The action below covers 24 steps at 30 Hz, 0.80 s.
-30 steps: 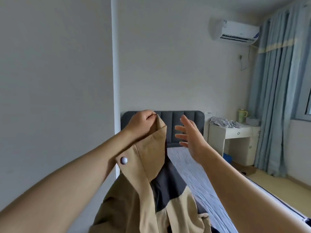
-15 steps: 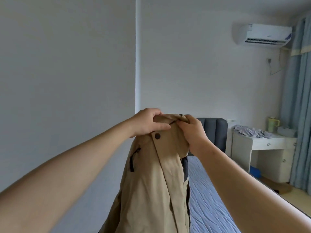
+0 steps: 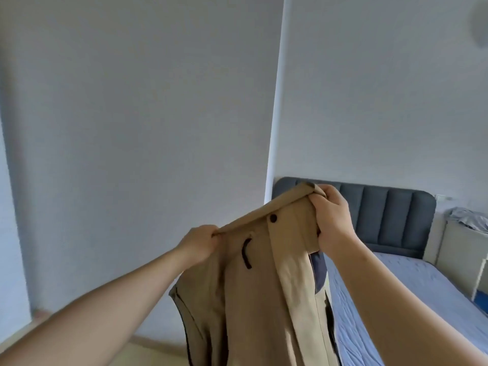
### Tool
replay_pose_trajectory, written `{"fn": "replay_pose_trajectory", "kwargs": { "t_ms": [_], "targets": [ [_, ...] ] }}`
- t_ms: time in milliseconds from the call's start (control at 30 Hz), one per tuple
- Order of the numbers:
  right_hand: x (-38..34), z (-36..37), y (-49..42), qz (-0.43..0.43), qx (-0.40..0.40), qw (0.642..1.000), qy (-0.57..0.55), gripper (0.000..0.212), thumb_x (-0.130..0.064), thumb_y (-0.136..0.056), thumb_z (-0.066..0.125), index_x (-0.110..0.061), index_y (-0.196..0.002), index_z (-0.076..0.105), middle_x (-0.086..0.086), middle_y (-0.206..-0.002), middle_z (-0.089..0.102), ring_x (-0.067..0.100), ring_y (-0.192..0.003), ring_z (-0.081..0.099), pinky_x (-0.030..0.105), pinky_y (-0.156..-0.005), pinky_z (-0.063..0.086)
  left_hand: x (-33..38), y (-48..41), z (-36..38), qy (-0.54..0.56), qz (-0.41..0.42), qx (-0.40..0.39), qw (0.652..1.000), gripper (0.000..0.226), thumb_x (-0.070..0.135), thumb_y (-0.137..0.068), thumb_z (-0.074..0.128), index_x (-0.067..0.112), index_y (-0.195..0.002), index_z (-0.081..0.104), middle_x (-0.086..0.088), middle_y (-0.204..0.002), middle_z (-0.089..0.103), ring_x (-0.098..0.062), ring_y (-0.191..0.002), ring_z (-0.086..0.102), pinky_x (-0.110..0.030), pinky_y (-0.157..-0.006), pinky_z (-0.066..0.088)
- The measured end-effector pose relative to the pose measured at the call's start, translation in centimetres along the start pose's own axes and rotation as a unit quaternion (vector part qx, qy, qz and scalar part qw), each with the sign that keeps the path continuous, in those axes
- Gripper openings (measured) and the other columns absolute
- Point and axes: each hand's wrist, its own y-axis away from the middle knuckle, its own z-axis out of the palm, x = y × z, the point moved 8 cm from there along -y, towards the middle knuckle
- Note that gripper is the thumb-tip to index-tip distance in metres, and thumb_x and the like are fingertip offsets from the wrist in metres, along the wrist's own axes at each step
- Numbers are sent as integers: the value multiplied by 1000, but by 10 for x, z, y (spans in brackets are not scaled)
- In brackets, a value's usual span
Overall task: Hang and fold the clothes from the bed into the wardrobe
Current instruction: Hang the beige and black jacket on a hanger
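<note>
A beige jacket (image 3: 253, 286) with a dark snap and a dark inner lining hangs in front of me, held up by its top edge. My left hand (image 3: 199, 243) pinches the edge at its left end. My right hand (image 3: 332, 220) grips the bunched collar at the upper right. The top edge is stretched taut between the two hands. The jacket's lower part runs out of the frame at the bottom.
A bed (image 3: 412, 291) with a blue sheet and a dark grey padded headboard (image 3: 390, 217) lies to the right. A white desk (image 3: 464, 249) with crumpled grey cloth (image 3: 470, 219) on it stands beyond the bed. A plain white wall (image 3: 137, 143) fills the left.
My hands have drawn apart along the jacket's top edge, the left moving left and down, stretching the fabric. The view has swung left, toward the wall.
</note>
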Motion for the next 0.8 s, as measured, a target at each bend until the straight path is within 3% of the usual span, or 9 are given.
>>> {"fn": "replay_pose_trajectory", "kwargs": {
  "t_ms": [100,233,300,367,500,700,800],
  "targets": [
    [11,29,13,10,-50,998,40,15,-19,-90,54,-25,-79,62,-7,-78,61,9,-74,54,24,-63,46,-43,15,-36,155,-69,171,971,27,20,-96,34,21,-83,57,5,-83,56,-8,-74,50,-20,-60,37],
    [21,86,30,23,-103,993,51,4,-23,-86,64,-21,-82,63,-7,-78,64,7,-73,58,19,-61,46,-78,20,-75,418,-167,181,874,17,24,-93,46,17,-93,62,-4,-90,63,-23,-85,59,-32,-77,48],
    [26,125,42,31,-136,990,30,8,-22,-81,70,-28,-82,65,-9,-80,69,4,-74,63,17,-59,47,-90,25,-102,498,-185,177,828,13,22,-91,52,15,-90,63,-6,-89,63,-25,-85,59,-31,-75,47],
    [34,167,53,49,-142,988,17,11,-19,-80,72,-28,-81,64,-8,-78,68,4,-72,63,16,-55,47,-110,32,-136,516,-189,189,814,11,23,-90,56,15,-85,63,-5,-88,64,-23,-84,60,-29,-70,47],
    [47,246,68,69,-129,989,-8,12,-16,-80,71,-22,-77,62,-6,-73,65,5,-65,58,9,-41,42,-166,49,-196,491,-200,225,817,10,22,-90,57,16,-84,61,-2,-89,62,-20,-82,57,-28,-68,45],
    [59,376,99,81,-173,981,-39,12,-16,-80,70,-23,-77,61,-6,-77,64,4,-69,58,15,-51,43,-261,89,-271,486,-234,281,794,9,20,-89,59,15,-81,61,-4,-81,63,-19,-69,59,-25,-52,46],
    [71,435,117,97,-204,973,-50,13,-16,-81,70,-21,-76,60,-6,-76,62,4,-68,57,16,-51,42,-305,112,-300,481,-252,310,781,12,21,-89,59,15,-78,60,-5,-79,62,-20,-67,58,-25,-53,48]
  ]
}}
